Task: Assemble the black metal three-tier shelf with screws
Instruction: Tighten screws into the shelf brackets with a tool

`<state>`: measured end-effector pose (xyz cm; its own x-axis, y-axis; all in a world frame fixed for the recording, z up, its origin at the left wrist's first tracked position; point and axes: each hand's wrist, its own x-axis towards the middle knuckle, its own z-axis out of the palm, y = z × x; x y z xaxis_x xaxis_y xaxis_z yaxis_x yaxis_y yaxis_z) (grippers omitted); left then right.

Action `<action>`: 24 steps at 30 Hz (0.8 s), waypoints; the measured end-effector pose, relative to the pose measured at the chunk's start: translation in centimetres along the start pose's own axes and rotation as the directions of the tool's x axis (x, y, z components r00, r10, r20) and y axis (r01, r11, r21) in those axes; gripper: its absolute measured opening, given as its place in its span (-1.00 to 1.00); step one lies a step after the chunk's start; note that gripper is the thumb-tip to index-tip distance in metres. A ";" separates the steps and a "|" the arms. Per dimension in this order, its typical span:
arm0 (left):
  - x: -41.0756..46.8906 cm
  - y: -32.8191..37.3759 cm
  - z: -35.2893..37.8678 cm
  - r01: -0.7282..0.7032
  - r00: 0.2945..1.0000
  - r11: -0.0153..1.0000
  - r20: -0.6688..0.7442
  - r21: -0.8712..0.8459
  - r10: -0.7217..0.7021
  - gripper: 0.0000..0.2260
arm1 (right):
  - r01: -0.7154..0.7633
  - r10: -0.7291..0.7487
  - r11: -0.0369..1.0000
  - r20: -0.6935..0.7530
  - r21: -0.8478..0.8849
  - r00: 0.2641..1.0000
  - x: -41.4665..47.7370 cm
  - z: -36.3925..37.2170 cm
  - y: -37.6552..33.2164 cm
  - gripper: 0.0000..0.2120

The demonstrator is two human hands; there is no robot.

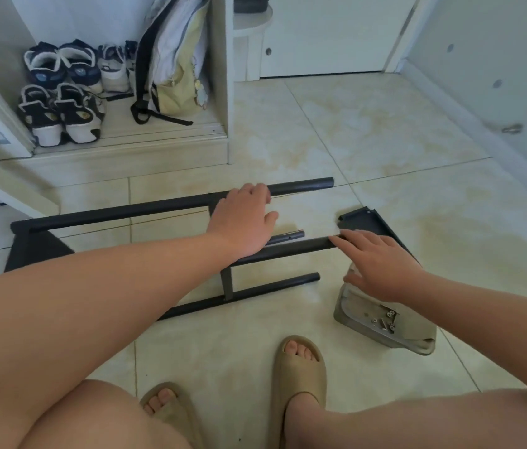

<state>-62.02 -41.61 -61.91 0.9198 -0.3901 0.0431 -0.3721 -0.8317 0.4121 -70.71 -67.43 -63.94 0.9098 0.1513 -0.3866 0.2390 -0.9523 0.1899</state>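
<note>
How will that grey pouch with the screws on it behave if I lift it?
The grey pouch looks soft and creased, so it would probably sag. The screws lie loose on top, so tilting it would likely spill them; they may roll on the smooth floor tiles.
</note>
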 end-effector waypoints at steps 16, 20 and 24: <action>0.7 11.7 19.4 -0.253 0.661 0.967 0.723 -0.041 0.204 -0.61 | -0.129 0.082 0.989 0.457 0.074 0.886 -1.7 16.5 9.2 -0.38; 0.7 11.0 23.1 -0.250 0.667 0.968 0.727 0.010 0.165 -0.64 | -0.122 0.062 0.988 0.479 0.095 0.876 0.3 20.2 9.0 -0.54; 0.7 10.2 24.2 -0.302 0.700 0.953 0.673 -0.022 0.237 -0.80 | -0.128 0.037 0.981 0.505 0.147 0.862 1.4 23.5 9.1 -0.56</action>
<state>-68.20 -59.90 -79.69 0.4719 -0.7364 -0.4848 -0.6295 -0.6664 0.3994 -75.24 -82.08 -83.96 0.6216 -0.0388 -0.7823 0.0676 -0.9924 0.1029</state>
